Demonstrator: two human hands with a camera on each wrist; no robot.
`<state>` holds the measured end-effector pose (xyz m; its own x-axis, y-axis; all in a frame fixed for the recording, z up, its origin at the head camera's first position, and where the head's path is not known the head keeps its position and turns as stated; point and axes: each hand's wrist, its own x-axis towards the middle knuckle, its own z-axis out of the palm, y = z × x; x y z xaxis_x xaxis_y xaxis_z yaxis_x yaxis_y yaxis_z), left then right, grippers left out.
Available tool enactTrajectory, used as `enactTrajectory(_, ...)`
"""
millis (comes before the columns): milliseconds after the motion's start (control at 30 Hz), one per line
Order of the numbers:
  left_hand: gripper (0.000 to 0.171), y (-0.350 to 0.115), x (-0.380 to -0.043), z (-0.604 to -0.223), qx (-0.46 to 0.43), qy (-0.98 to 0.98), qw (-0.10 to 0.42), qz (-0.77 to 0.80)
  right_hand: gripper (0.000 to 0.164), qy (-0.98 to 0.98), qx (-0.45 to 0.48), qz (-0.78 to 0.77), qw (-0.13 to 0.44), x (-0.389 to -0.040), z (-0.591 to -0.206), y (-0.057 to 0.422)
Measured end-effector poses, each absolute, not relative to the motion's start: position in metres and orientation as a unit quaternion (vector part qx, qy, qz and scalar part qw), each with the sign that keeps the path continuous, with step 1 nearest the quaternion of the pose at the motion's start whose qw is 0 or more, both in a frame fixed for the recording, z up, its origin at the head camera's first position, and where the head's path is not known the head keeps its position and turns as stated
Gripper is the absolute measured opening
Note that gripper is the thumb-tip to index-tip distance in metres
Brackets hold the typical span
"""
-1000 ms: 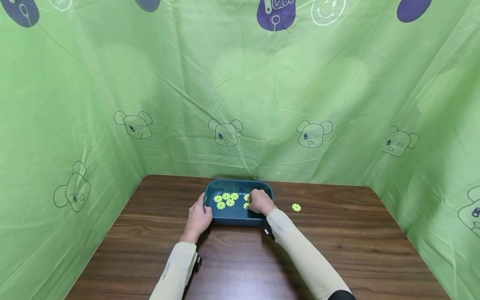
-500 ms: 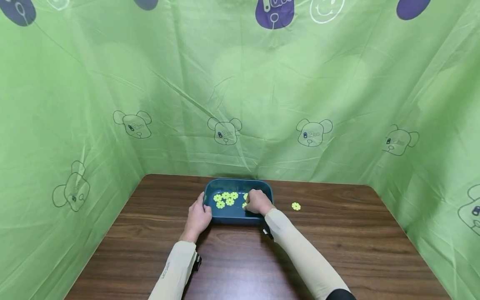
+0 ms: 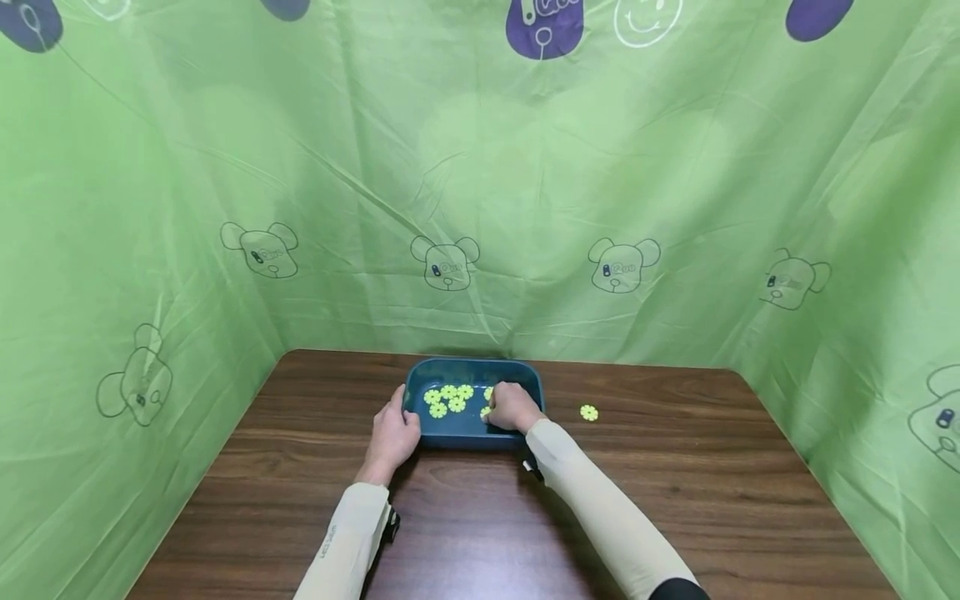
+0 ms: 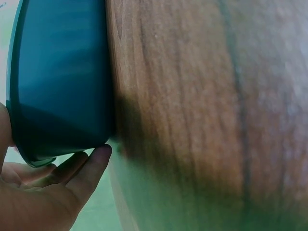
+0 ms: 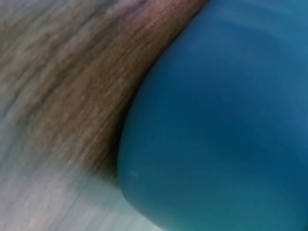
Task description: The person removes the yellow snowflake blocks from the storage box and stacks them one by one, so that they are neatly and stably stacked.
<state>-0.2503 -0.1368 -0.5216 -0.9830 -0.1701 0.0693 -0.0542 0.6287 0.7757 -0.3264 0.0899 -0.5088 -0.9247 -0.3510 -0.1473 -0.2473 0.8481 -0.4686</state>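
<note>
A dark teal rectangular dish stands at the back middle of the table. My left hand grips its left end; in the left wrist view, the thumb is at the rim and the fingers lie against the outer wall. My right hand is inside the dish at the right, fingers curled down, pinching a small yellow-green flower-shaped piece; its fingertips are partly hidden. Another piece lies just behind. Several matching pieces lie grouped in the dish's left half.
One more flower-shaped piece lies on the wooden table, right of the dish. A green printed curtain closes off the back and both sides. The right wrist view shows mostly the dish's blurred outer wall.
My right hand and the piece at its fingertips have shifted very slightly left within the dish. My left hand stays at the dish's left end. The head view has drifted a little.
</note>
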Motion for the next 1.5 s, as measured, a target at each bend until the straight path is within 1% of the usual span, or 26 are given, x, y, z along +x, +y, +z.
enactTrajectory(233, 0.061, -0.136, -0.249, -0.524, 0.060, -0.900, 0.063, -0.427, 0.063, 0.956, -0.150, -0.226, 0.110, -0.324, -0.514, 0.090)
enactTrajectory(500, 0.061, -0.135, -0.249, -0.524, 0.060, -0.901, 0.063, -0.425, 0.063, 0.959, -0.151, -0.220, 0.099, -0.322, -0.511, 0.089)
enactTrajectory(600, 0.062, -0.135, -0.248, -0.524, 0.060, -0.901, 0.064, -0.426, 0.056, 0.961, -0.150, -0.212, 0.092, -0.319, -0.509, 0.087)
enactTrajectory(767, 0.062, -0.134, -0.249, -0.524, 0.061, -0.900, 0.066, -0.426, 0.036, 0.967, -0.146, -0.193, 0.079, -0.316, -0.507, 0.086)
enactTrajectory(967, 0.062, -0.134, -0.249, -0.524, 0.057, -0.901, 0.065, -0.425, 0.032, 0.964, -0.162, -0.203, 0.061, -0.314, -0.505, 0.087)
enactTrajectory(1133, 0.062, -0.136, -0.254, -0.526, 0.055, -0.902, 0.072, -0.421, 0.027, 0.955, -0.194, -0.220, 0.036, -0.315, -0.503, 0.089)
enactTrajectory(1333, 0.062, -0.137, -0.258, -0.526, 0.055, -0.903, 0.077, -0.420, 0.015, 0.926, -0.230, -0.298, 0.013, -0.319, -0.493, 0.099)
enactTrajectory(1500, 0.062, -0.138, -0.259, -0.526, 0.056, -0.901, 0.076, -0.423, 0.011, 0.906, -0.221, -0.360, -0.033, -0.326, -0.482, 0.121)
